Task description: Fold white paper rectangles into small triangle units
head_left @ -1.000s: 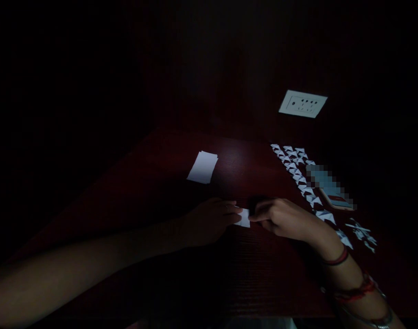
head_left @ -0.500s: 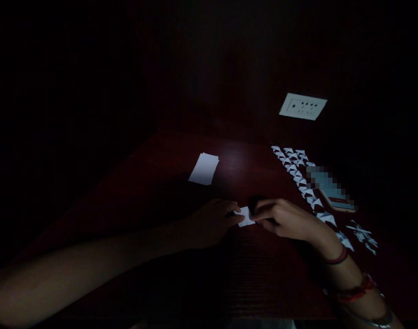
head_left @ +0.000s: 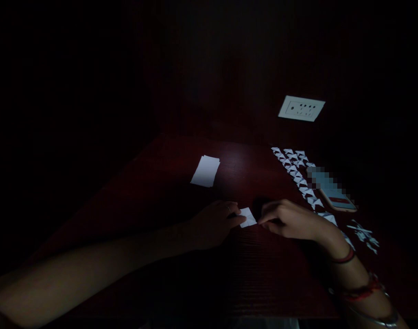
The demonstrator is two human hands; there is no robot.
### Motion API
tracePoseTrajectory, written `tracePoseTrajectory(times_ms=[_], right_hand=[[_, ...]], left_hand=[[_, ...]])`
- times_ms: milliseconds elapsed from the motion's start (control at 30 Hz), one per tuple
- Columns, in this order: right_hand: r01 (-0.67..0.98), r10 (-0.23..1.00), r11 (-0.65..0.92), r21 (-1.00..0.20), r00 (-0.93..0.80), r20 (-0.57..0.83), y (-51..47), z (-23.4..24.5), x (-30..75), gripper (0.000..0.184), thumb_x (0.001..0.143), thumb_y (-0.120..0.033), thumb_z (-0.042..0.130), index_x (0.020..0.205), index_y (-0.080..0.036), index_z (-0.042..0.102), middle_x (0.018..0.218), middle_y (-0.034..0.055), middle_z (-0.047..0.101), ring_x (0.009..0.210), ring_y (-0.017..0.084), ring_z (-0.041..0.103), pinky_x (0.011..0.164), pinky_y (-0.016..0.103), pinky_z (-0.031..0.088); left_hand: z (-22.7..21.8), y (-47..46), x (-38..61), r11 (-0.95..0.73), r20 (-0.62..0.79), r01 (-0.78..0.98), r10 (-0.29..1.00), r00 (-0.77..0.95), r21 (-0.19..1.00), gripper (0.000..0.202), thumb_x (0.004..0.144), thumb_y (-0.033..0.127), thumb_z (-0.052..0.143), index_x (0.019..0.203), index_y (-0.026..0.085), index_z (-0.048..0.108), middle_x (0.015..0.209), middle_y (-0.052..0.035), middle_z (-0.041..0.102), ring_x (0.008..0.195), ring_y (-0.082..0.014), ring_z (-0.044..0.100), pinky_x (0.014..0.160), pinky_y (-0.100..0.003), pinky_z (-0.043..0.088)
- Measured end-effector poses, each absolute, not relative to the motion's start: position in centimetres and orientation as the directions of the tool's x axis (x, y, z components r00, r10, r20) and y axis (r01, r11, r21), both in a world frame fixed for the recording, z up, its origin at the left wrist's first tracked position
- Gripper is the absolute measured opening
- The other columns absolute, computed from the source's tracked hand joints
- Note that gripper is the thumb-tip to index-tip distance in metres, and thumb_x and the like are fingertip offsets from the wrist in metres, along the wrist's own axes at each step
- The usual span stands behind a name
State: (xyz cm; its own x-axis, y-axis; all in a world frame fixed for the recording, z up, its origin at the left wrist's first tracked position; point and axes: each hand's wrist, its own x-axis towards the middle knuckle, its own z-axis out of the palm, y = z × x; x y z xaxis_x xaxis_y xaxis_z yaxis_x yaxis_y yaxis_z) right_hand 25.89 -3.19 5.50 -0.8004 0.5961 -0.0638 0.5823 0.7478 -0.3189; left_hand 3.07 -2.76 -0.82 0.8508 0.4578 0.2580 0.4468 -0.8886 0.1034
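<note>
Working on a dark red table [head_left: 250,178] in dim light, on a small creased paper [head_left: 249,216] placed nearer than a stack of white sheets [head_left: 205,171] and off to its right. Touching the paper's left part with thumb and finger of the left hand [head_left: 216,224], slightly apart at the tips; cannot tell whether pinching or only pressing down. Meeting the right corner with the curled right hand [head_left: 293,219]; cannot tell whether gripping or merely touching it. To the right of the stack, rows of folded paper pieces [head_left: 293,169]; farther right, a phone [head_left: 334,188], partly blurred; far right and nearer, thin white scraps [head_left: 361,232]. Beyond the stack, rightward and higher, a white socket plate [head_left: 301,108].
</note>
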Motion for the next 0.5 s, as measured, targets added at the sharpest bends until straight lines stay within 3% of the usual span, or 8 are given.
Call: tracePoseTrajectory(times_ms=[200,500], right_hand=[[0.638,0.671,0.709,-0.301,-0.741,0.010,-2.9,5.6,25.8,0.033,0.079,-0.017,0.046,0.110,-0.023,0.053,0.087,0.0031,0.057,0.074,0.012,0.054,0.068,0.023,0.041],[0.627,0.648,0.729,-0.274,-0.762,-0.019,-2.4,4.2,25.5,0.026,0.078,-0.025,0.049,0.104,-0.024,0.058,0.087,0.0030,0.056,0.076,0.013,0.054,0.068,0.024,0.040]], left_hand=[[-0.5,-2.9,3.1,-0.886,0.246,0.452,0.462,0.852,0.099,0.039,0.080,0.011,0.037,0.118,0.018,0.039,0.111,-0.0097,0.044,0.106,-0.0226,0.038,0.086,-0.038,0.033],[-0.6,-2.9,3.3,-0.871,0.247,0.468,0.491,0.835,0.149,0.047,0.077,0.010,0.039,0.123,0.020,0.033,0.118,-0.0090,0.038,0.111,-0.0227,0.034,0.089,-0.038,0.033]])
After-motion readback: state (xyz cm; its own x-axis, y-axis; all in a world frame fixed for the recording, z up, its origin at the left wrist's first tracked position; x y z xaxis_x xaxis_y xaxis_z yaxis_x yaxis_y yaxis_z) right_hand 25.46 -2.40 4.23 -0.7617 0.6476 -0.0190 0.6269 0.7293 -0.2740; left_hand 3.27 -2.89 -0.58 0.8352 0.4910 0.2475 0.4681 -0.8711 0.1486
